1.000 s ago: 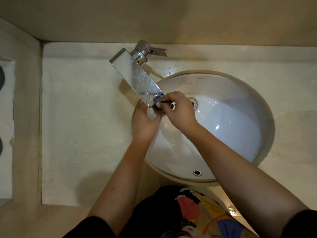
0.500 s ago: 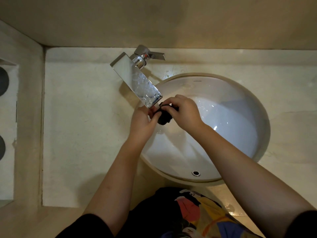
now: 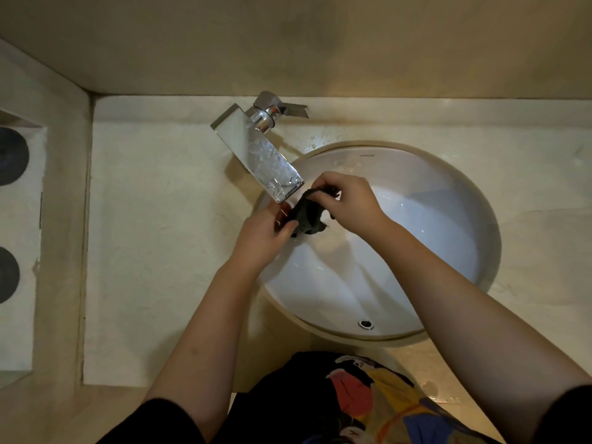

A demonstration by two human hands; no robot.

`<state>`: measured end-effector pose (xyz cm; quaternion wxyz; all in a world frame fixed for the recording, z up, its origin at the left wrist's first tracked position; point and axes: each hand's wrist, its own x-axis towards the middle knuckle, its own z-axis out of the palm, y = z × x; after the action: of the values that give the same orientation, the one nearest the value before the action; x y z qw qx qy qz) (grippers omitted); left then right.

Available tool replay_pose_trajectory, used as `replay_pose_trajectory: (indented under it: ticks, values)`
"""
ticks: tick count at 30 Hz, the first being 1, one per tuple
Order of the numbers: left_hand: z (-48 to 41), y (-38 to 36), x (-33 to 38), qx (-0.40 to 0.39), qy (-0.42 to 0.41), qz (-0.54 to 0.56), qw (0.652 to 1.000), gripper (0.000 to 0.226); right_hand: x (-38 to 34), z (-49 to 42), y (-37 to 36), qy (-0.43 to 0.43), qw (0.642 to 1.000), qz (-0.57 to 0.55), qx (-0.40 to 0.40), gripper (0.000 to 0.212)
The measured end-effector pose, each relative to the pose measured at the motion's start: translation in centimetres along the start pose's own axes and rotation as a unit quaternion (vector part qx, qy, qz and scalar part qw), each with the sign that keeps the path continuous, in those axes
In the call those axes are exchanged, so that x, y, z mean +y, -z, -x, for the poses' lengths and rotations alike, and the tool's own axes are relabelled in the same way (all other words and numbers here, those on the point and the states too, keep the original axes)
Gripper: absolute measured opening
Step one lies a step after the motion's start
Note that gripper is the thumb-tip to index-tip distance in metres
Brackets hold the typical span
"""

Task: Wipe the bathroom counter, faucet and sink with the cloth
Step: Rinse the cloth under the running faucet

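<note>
Dark cloth [image 3: 307, 216], frame centre: bunching between both hands, its full shape hard to make out. Left hand [image 3: 262, 241]: pinching the cloth's lower end, fingertips partly hiding behind the chrome faucet [image 3: 259, 155] spout tip. Right hand [image 3: 349, 200]: gripping the upper end with curling fingers, hovering over the white sink [image 3: 432, 251]. Beige counter [image 3: 160, 235]: surrounding the basin. Dark discs [image 3: 9, 157]: being cut off at the left edge.

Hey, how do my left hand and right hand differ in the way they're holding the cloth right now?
The right hand pinches the cloth's upper end with curled fingertips; the left hand holds its lower end. The right hand is out over the sink basin; the left hand is at the sink's left rim, just below the faucet tip. Both hold the same dark cloth, which hangs between them.
</note>
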<state>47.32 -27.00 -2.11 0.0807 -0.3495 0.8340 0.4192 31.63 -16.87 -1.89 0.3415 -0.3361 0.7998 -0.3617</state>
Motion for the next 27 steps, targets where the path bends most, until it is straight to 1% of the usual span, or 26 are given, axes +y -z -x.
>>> replay_pose_trajectory:
  ticks: [1, 3, 5, 7, 11, 14, 15, 17, 19, 21, 23, 24, 25, 27]
  values:
    - [-0.3, 0.1, -0.4, -0.017, -0.003, -0.038, 0.999, 0.012, -0.3, -0.2, 0.1, 0.001, 1.000, -0.007, 0.005, 0.003]
    - [-0.6, 0.4, -0.8, -0.032, 0.005, -0.082, 0.996, 0.019, -0.4, -0.6, 0.3, -0.002, 1.000, 0.019, -0.005, 0.003]
    - [-0.9, 0.8, -1.2, -0.021, 0.006, -0.097, 0.995, 0.023, -0.4, -0.9, 0.6, -0.004, 0.998, 0.064, -0.015, 0.004]
    - [-0.8, 1.3, -1.5, 0.009, 0.005, -0.095, 0.995, 0.021, -0.2, -1.3, 0.9, -0.010, 0.997, 0.074, -0.020, 0.005]
    - [0.0, 1.6, -1.9, 0.061, 0.015, -0.033, 0.997, 0.014, 0.0, -1.8, 1.4, -0.045, 0.998, 0.030, -0.020, 0.006]
    - [0.6, 1.9, -2.0, 0.076, 0.040, 0.035, 0.996, 0.010, -0.3, -1.7, 1.0, -0.082, 0.995, -0.053, 0.011, 0.004]
    - [0.6, 2.0, -2.0, 0.073, 0.052, 0.054, 0.994, 0.010, -0.5, -1.8, 0.7, -0.101, 0.990, -0.091, 0.023, 0.001]
    - [0.6, 2.1, -1.7, 0.073, 0.076, 0.080, 0.991, 0.011, -0.8, -1.7, 0.1, -0.133, 0.978, -0.157, 0.044, 0.011]
    - [0.5, 1.8, -1.1, 0.089, 0.104, 0.114, 0.984, 0.011, -1.1, -1.5, -0.8, -0.162, 0.964, -0.207, 0.047, 0.011]
    - [0.3, 1.2, -0.1, 0.102, 0.141, 0.190, 0.966, 0.012, -1.7, -0.8, -2.2, -0.170, 0.957, -0.234, 0.025, 0.011]
    - [0.0, 0.6, 1.1, 0.103, 0.188, 0.289, 0.933, 0.018, -2.1, 0.1, -3.6, -0.162, 0.958, -0.235, -0.007, 0.017]
    - [-0.2, 0.4, 1.5, 0.102, 0.208, 0.318, 0.919, 0.021, -2.1, 0.6, -4.1, -0.163, 0.957, -0.237, -0.026, 0.021]
    - [-0.3, 0.3, 1.8, 0.102, 0.215, 0.319, 0.917, 0.022, -2.2, 1.3, -4.3, -0.165, 0.955, -0.242, -0.046, 0.028]
    - [-0.5, 0.2, 2.0, 0.105, 0.193, 0.276, 0.936, 0.012, -1.7, 2.4, -4.2, -0.177, 0.946, -0.263, -0.071, 0.041]
